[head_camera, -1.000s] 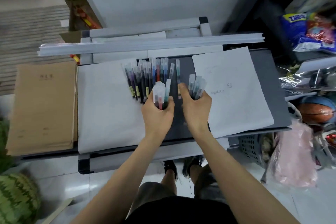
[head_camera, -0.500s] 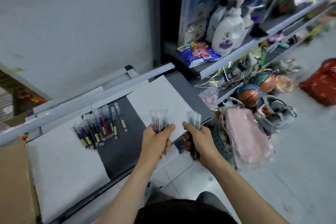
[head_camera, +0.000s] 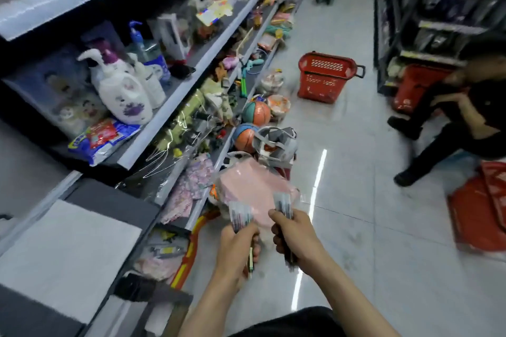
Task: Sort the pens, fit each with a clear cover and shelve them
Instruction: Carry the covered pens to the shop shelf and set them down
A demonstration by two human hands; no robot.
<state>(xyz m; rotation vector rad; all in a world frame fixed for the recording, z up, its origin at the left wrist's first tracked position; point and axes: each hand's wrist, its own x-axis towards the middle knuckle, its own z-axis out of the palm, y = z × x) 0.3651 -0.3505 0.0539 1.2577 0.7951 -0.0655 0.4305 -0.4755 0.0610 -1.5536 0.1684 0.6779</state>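
Left bunch of pens (head_camera: 241, 217) sits in left hand (head_camera: 236, 246), fingers curled tight round the barrels, clear tops fanning up above the fist, lower ends poking out under it. Right bunch of pens (head_camera: 283, 204) is gripped the same way in right hand (head_camera: 297, 238), tops up, dark ends showing below the fingers. Both bunches are blurred, so colours and count are unclear. The hands are side by side, near each other but not touching, held out over the floor (head_camera: 361, 178).

Just beyond both hands is a pink bag (head_camera: 254, 186); past it are two orange and teal balls (head_camera: 245, 137), one behind the other. Left of the left hand is the desk (head_camera: 109, 200), with a white sheet (head_camera: 68, 249) lying on it. Further left and up a shelf (head_camera: 175, 96) carries a white pump bottle (head_camera: 123, 96) and mixed packets. Well ahead of the right hand a red basket (head_camera: 325, 76) stands on the floor. Far right of the right hand a person in dark clothes (head_camera: 471, 117) sits low, blurred.
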